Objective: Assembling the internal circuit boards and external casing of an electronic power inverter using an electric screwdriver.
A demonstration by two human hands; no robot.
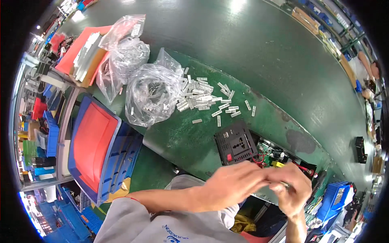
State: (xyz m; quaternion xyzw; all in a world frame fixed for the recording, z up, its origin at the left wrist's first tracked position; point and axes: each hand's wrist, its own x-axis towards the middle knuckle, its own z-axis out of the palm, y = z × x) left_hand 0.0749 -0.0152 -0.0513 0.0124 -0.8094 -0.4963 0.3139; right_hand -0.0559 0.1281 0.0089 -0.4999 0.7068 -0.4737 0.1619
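Note:
My left hand and my right hand meet in front of my body, over the near edge of the green bench. The left hand is blurred, its fingers reaching toward the right hand and partly hidden there. On the right hand, the thumb and fingers are bent together; whatever they pinch is too small to make out. Just beyond them lies an opened electrical device, with a black cover bearing a socket and a red switch. Beside the cover, a green circuit board with red wires shows in the black casing; my hands hide part of it.
Many small clear plastic pieces lie scattered by an open plastic bag. A second bag rests against a red-lined box. Stacked blue trays stand left, a blue bin right. A conveyor belt runs behind.

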